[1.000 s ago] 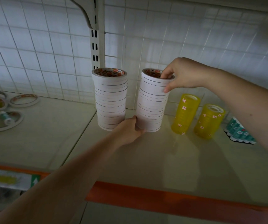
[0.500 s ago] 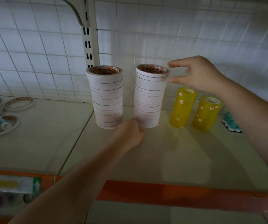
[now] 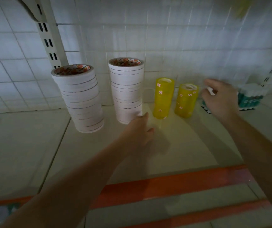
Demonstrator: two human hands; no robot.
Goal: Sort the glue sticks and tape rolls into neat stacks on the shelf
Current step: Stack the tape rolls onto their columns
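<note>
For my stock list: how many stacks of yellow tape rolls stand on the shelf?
2. The taller yellow stack stands right of the white tape stacks; the shorter yellow stack stands beside it, near the right hand. Others may be hidden.

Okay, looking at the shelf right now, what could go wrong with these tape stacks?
1. The left white tape stack leans visibly and could topple if bumped.
2. The left hand sits at the base of the right white tape stack; a nudge might shift it.
3. The right hand moves close to the yellow tape stacks and may clip them.
</note>
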